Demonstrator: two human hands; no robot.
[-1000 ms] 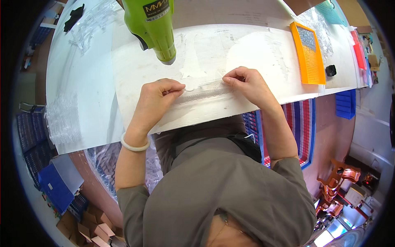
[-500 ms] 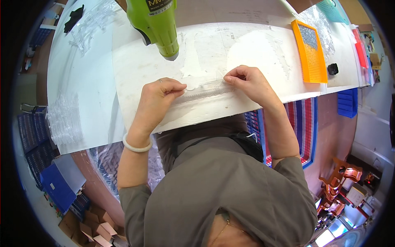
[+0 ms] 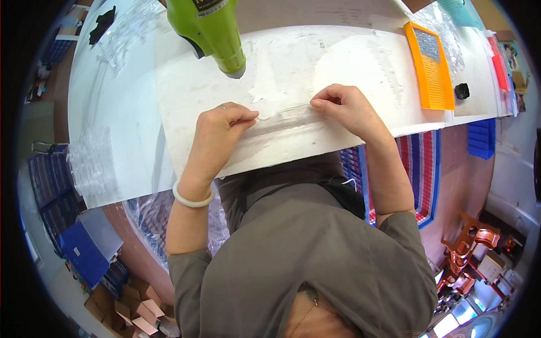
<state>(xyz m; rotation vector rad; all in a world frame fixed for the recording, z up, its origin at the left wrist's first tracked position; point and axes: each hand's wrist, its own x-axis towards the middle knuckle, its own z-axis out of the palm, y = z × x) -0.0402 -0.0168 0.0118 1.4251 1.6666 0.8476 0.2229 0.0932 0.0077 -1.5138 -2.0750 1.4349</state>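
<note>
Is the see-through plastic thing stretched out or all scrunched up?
Stretched out. The clear plastic strip runs flat between the left hand and right hand, each pinching one end.

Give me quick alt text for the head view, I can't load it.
Both hands, the left hand and right hand, pinch the ends of a clear plastic strip over a white board. A green heat gun points down just behind it; an orange tray lies at right.

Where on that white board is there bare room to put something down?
Bare board lies left of the left hand, below the green heat gun, and between the right hand and the orange tray. Between the hands, a clear plastic strip fills the gap.
</note>
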